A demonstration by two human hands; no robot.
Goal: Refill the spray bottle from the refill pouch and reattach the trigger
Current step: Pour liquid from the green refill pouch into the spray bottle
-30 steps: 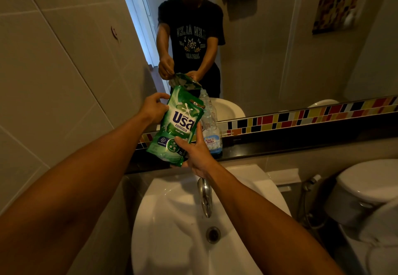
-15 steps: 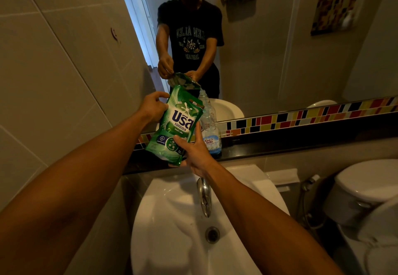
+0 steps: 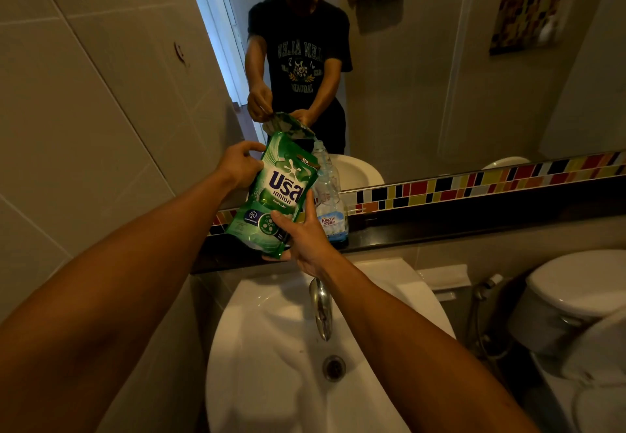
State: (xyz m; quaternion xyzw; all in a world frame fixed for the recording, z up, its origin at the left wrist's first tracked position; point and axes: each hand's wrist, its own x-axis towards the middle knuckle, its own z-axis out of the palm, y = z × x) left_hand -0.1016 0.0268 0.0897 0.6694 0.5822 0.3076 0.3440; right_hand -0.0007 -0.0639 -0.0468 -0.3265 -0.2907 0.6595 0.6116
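Note:
A green refill pouch (image 3: 279, 192) with white and blue lettering is tilted to the right above the black ledge (image 3: 440, 232). My left hand (image 3: 238, 163) pinches its upper left corner. My right hand (image 3: 303, 232) grips its lower right corner from below. The pouch's top right corner points at the open neck of a clear plastic spray bottle (image 3: 330, 202) with a blue label, which stands upright on the ledge just behind and to the right of the pouch. No trigger head is in sight. The bottle's lower left is hidden by the pouch and my right hand.
A white basin (image 3: 271, 348) with a chrome tap (image 3: 320, 307) lies below my arms. A mirror (image 3: 440, 77) over a coloured tile strip (image 3: 474, 182) shows a person's reflection. A toilet (image 3: 576, 293) and a hose sprayer (image 3: 487, 285) stand at the right. A tiled wall (image 3: 84, 93) closes the left.
The pouch and both hands have stayed almost in place, tilted over the bottle neck; the view has shifted only slightly.

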